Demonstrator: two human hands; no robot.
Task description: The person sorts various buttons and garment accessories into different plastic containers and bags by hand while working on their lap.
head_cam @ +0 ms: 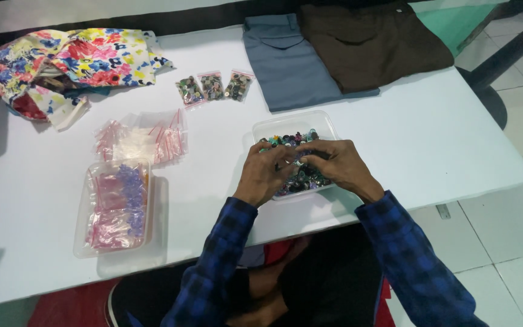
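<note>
Right over the clear plastic tub of mixed buttons, left hand and right hand meet, fingers curled; can't tell what they're pinching. Empty zip baggies off left.

Three small clear button-filled bags lie near the worktop's far edge, with empty red-striped zip bags heaped toward its left.

Both hands, the left hand and the right hand, crowd over the clear tub of buttons, closing its near half. At twelve o'clock the folded grey trousers and the brown trousers block the way. At eleven, three small button bags lie. At nine, the loose zip bags and a bag tray stand well apart. The white table at three o'clock is bare.
</note>
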